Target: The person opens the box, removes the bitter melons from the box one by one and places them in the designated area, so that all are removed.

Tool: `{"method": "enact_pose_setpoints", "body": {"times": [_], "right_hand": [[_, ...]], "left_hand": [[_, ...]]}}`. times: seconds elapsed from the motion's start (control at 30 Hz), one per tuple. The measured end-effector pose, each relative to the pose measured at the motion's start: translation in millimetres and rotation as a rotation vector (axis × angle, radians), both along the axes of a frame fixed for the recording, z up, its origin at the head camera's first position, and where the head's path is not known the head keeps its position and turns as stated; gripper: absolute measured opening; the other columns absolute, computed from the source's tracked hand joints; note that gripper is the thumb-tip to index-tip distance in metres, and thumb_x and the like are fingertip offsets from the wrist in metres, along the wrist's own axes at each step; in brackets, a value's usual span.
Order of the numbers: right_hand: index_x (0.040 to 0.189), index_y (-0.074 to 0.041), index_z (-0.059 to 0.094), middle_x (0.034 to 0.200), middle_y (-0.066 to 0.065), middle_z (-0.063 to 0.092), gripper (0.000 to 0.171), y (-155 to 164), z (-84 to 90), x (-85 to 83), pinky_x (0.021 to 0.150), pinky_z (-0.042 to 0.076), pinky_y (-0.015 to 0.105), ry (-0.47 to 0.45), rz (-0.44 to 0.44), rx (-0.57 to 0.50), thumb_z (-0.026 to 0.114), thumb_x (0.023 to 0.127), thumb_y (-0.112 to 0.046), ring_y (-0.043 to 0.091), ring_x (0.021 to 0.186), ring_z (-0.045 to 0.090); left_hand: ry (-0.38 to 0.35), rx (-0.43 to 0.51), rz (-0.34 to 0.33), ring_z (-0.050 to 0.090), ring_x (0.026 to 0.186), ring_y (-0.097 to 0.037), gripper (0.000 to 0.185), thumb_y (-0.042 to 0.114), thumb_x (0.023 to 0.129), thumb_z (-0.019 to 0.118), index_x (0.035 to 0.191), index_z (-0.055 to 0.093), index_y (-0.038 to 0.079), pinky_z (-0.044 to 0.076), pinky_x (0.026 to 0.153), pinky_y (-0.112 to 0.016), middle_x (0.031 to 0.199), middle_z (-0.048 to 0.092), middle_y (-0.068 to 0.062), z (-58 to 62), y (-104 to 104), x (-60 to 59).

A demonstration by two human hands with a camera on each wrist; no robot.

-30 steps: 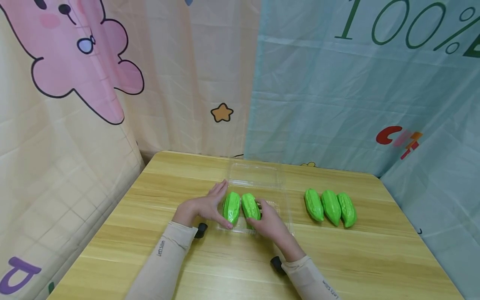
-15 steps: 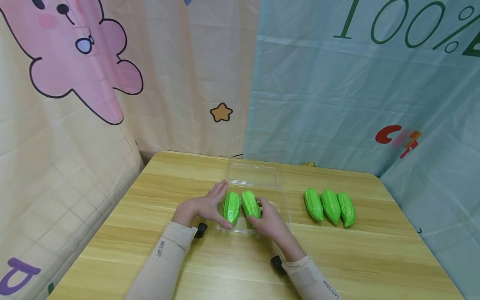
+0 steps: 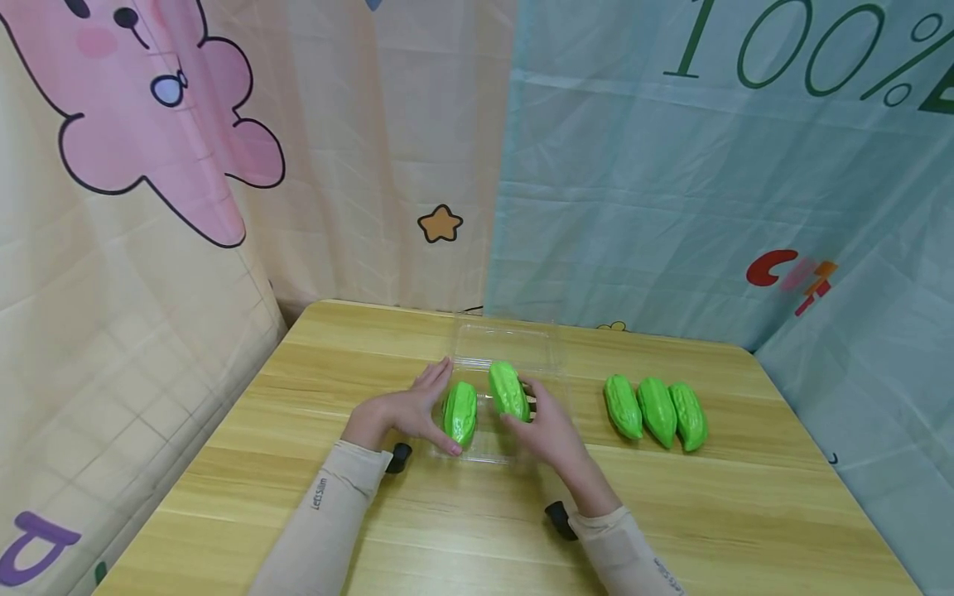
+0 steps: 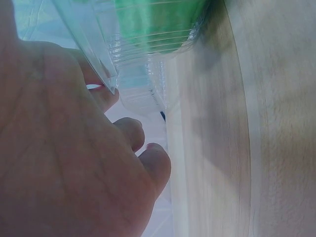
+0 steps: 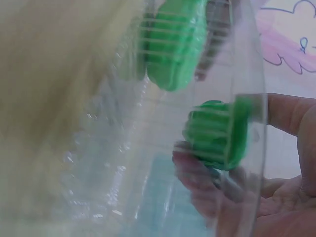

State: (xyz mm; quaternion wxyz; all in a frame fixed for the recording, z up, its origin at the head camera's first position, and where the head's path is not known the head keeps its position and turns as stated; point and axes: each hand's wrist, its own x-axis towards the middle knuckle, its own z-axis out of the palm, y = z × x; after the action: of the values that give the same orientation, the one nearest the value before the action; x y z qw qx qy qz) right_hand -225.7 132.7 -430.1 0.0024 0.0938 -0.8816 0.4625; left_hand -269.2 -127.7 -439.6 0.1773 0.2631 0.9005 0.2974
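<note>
The left hand, thumb and fingers apart, touches the left side of the clear box. The right hand grips a green gourd over it; another gourd lies inside, three gourds rightward.

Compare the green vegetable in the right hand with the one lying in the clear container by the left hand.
The held vegetable, gripped by the right hand, looks suspended above the floor of the clear container; the lying vegetable rests in it. In the head view, the held vegetable's far end tips left, the lying vegetable's slightly right. Both are green, elongated and ribbed.
</note>
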Motion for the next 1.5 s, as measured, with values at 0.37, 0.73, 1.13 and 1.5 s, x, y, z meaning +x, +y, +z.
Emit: {"method": "enact_pose_setpoints", "body": {"times": [0.37,0.73,1.13,1.5], "right_hand": [[0.148,-0.003,0.042,0.141,0.026,0.051,0.068,15,12.9,-5.3,0.084,0.058,0.045,0.064,-0.045,-0.106,0.076,0.09,-0.011,0.042,0.116,0.059],[0.147,-0.002,0.043,0.141,0.02,0.051,0.067,24,22.1,-6.5,0.095,0.052,0.048,0.099,-0.087,-0.173,0.077,0.089,-0.008,0.037,0.126,0.052],[0.148,-0.004,0.043,0.144,0.018,0.05,0.067,33,29.4,-7.6,0.098,0.051,0.049,0.115,-0.129,-0.155,0.076,0.091,-0.013,0.037,0.127,0.051],[0.149,-0.002,0.041,0.147,0.019,0.047,0.066,45,31.4,-11.1,0.102,0.046,0.05,0.123,-0.143,-0.18,0.074,0.093,-0.013,0.038,0.129,0.048]], "left_hand": [[-0.007,0.013,-0.009,-0.02,0.15,-0.034,0.148,0.057,0.065,0.09,0.16,-0.011,0.007,0.0,0.118,-0.057,0.166,-0.019,-0.012,1.7,0,0.2],[-0.016,0.019,-0.006,-0.019,0.15,-0.034,0.147,0.056,0.066,0.09,0.16,-0.011,0.006,0.002,0.118,-0.058,0.166,-0.019,-0.012,2.6,1,0.0],[-0.013,0.019,-0.005,-0.019,0.15,-0.035,0.146,0.056,0.067,0.09,0.16,-0.012,0.007,0.002,0.118,-0.059,0.166,-0.019,-0.013,2.4,1,0.5],[-0.011,0.014,-0.011,-0.019,0.15,-0.035,0.146,0.056,0.067,0.09,0.16,-0.012,0.006,0.001,0.118,-0.058,0.166,-0.02,-0.013,0.9,1,0.3]]}}
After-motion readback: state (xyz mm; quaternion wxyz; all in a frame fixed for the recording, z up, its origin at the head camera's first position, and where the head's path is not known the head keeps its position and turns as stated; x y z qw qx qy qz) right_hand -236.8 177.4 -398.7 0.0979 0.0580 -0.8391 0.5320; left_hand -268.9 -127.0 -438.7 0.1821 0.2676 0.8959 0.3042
